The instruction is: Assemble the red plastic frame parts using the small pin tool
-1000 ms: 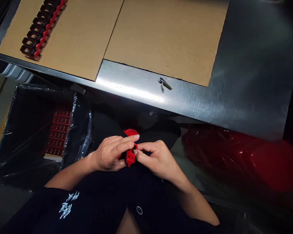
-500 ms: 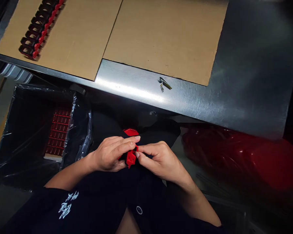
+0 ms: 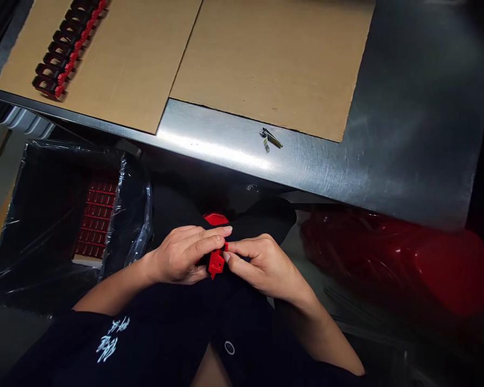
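L hand (image 3: 181,255) w/ fingers clamped on red part (image 3: 215,262), held in front of bench (image 3: 306,166); R hand (image 3: 264,264) thumb + index pinching its edge (clipper (image 3: 274,140) on bench, nr cardboard (image 3: 274,64)).

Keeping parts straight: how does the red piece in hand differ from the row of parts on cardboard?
The red piece looks mainly red; the row of parts mixes black and red. The left hand and right hand hold the red piece; the row of parts lies on cardboard. Both show red.
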A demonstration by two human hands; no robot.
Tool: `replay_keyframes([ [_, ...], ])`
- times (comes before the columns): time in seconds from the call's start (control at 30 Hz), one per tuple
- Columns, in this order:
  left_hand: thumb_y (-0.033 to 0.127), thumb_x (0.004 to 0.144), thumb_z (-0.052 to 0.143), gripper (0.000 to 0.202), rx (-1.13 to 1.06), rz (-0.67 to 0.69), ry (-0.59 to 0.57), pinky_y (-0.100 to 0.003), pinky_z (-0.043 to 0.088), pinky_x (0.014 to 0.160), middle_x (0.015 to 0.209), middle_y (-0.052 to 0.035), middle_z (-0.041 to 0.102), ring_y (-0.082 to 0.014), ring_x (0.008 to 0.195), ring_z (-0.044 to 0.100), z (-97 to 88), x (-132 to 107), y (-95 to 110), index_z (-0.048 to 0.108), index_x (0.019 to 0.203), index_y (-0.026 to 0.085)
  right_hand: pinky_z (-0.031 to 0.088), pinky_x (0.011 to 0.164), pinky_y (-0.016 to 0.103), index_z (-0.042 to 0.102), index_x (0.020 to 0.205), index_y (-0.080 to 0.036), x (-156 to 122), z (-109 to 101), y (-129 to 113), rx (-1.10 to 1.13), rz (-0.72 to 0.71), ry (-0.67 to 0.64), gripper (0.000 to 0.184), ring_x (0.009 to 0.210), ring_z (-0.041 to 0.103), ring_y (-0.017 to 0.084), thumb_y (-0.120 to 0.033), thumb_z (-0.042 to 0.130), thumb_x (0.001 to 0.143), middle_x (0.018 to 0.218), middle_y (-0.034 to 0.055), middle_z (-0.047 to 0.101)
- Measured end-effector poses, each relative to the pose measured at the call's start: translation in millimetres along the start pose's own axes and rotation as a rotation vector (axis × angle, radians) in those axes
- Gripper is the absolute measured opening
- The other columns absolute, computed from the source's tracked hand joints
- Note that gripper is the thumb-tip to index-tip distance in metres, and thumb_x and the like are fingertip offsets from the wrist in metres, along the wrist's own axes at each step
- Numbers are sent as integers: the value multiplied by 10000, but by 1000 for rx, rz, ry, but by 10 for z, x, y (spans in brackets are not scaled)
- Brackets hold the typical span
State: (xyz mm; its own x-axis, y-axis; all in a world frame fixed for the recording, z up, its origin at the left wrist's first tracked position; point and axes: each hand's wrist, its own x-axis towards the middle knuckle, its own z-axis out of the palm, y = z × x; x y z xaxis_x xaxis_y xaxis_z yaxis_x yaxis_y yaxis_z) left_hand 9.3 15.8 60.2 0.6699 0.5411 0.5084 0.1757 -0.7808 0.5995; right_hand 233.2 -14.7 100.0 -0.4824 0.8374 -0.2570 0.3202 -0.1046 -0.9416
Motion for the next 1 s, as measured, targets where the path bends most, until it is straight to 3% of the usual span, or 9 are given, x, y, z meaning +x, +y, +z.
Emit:
replay_keyframes([
  [0.2, 224, 897, 655, 681, -19, 11, -9, -331, 602, 682, 1330, -245, 696, -222, 885, 774, 7, -14, -9, 381, 1513, 127, 255, 506, 237, 537, 615, -171, 0, -60, -3, 43, -44, -47, 325, 503, 296, 62, -174, 522, 940, 560, -70, 348],
  [0.4, 258, 920, 647, 642, 15, 18, -3, -325, 606, 681, 1310, -234, 711, -223, 917, 780, -10, 19, -8, 395, 1497, 130, 278, 511, 232, 684, 715, -160, 4, -26, 2, 40, 4, -25, 288, 514, 331, 68, -217, 533, 953, 571, -61, 429],
  [0.57, 247, 916, 643, 631, 23, 12, -13, -321, 604, 659, 1305, -224, 717, -212, 864, 781, -12, 24, -4, 399, 1488, 139, 258, 506, 242, 621, 643, -164, -9, -47, 10, -2, -29, -34, 340, 504, 305, 66, -210, 512, 961, 555, -64, 387],
  [0.7, 240, 904, 657, 654, 11, 25, -22, -323, 599, 657, 1301, -236, 715, -219, 863, 780, -11, 17, -3, 396, 1491, 120, 283, 518, 239, 649, 696, -167, -26, -62, 17, 17, -81, -54, 281, 500, 336, 68, -165, 505, 937, 567, -61, 438],
  [0.87, 257, 910, 667, 674, 5, 27, -10, -327, 605, 673, 1303, -252, 708, -228, 876, 781, -15, 10, -4, 386, 1509, 127, 276, 512, 243, 648, 675, -167, -19, -23, 13, -18, -26, -9, 320, 498, 340, 70, -222, 526, 966, 554, -57, 448],
  [1.0, 254, 886, 715, 739, -40, 22, 3, -323, 619, 686, 1293, -255, 712, -230, 881, 786, -13, 1, -4, 372, 1529, 130, 299, 533, 237, 675, 724, -164, -26, -38, 0, 6, -93, -40, 294, 504, 373, 73, -176, 495, 956, 582, -45, 500],
])
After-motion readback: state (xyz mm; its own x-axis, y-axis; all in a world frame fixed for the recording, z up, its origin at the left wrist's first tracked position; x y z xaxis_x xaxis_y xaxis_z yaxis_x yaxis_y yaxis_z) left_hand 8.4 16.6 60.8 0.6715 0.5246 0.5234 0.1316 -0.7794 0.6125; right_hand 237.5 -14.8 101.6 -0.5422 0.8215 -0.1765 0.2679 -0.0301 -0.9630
